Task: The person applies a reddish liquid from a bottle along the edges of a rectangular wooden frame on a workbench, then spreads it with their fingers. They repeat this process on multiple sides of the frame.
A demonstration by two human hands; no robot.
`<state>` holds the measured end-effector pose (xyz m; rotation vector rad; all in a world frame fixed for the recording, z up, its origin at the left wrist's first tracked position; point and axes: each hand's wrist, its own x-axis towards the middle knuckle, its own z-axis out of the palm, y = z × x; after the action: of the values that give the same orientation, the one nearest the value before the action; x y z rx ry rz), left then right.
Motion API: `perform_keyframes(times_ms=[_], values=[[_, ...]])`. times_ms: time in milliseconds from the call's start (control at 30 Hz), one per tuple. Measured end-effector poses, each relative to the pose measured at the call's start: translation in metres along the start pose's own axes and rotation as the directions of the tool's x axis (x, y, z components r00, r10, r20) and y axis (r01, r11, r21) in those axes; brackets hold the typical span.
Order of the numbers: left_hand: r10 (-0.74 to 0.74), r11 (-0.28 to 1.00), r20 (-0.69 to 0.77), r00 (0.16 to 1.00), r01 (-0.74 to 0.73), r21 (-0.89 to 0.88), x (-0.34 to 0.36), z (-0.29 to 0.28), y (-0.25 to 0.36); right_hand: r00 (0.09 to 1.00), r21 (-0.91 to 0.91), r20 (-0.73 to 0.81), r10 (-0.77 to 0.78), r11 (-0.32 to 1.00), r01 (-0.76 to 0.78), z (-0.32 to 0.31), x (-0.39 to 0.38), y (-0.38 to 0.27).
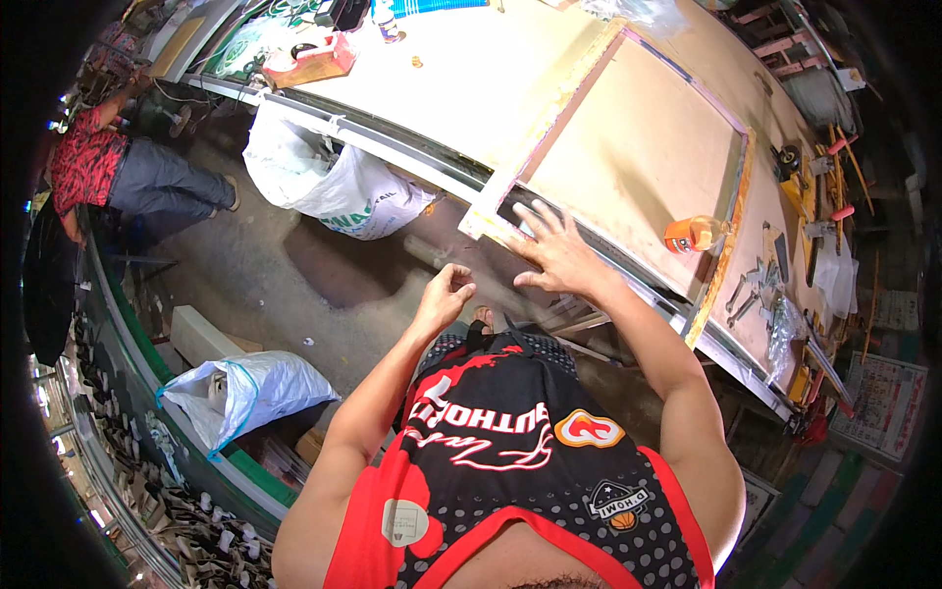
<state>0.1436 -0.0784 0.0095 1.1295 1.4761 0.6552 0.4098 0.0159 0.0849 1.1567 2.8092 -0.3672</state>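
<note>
Pale wooden tabletop (461, 83), paint-stained rectangular wooden frame (551, 120) on it. Right hand (561, 255)'s beside its near-left corner, fingers spread; left hand (447, 296)'s curled, can't tell if it's pinching anything.

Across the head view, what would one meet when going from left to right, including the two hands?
Co-worker in red → upper white sack → left hand → right hand → orange container → metal wrenches.

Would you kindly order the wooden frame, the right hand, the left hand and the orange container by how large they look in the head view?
1. Wooden frame
2. Right hand, fingers spread
3. Left hand and orange container: too alike to rank
</note>
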Motion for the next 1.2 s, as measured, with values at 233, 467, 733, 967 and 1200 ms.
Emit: perform_keyframes(times_ms=[233,467,733,967,1200], values=[[0.01,1.0,-0.006,1.0,-0.01,0.001,0.006,-0.003,0.001,1.0,0.059,0.005,-0.029,0.998,0.028,-0.005,0.007,0.0],[-0.006,1.0,-0.03,1.0,0.006,0.004,0.002,-0.007,0.002,1.0,-0.05,0.0,-0.027,0.998,0.026,-0.002,0.019,0.002],[-0.031,0.999,-0.054,0.998,0.03,-0.019,-0.002,-0.014,0.003,0.996,-0.008,0.018,-0.088,0.996,0.088,-0.001,0.031,-0.001],[-0.029,0.999,-0.081,0.996,0.028,-0.02,-0.004,-0.014,0.002,0.998,-0.03,-0.011,-0.066,0.997,0.066,0.0,0.038,-0.003],[-0.02,0.999,-0.09,0.996,0.018,-0.029,-0.005,-0.015,0.001,1.0,-0.005,-0.014,-0.016,1.0,0.016,0.002,0.045,-0.007]])
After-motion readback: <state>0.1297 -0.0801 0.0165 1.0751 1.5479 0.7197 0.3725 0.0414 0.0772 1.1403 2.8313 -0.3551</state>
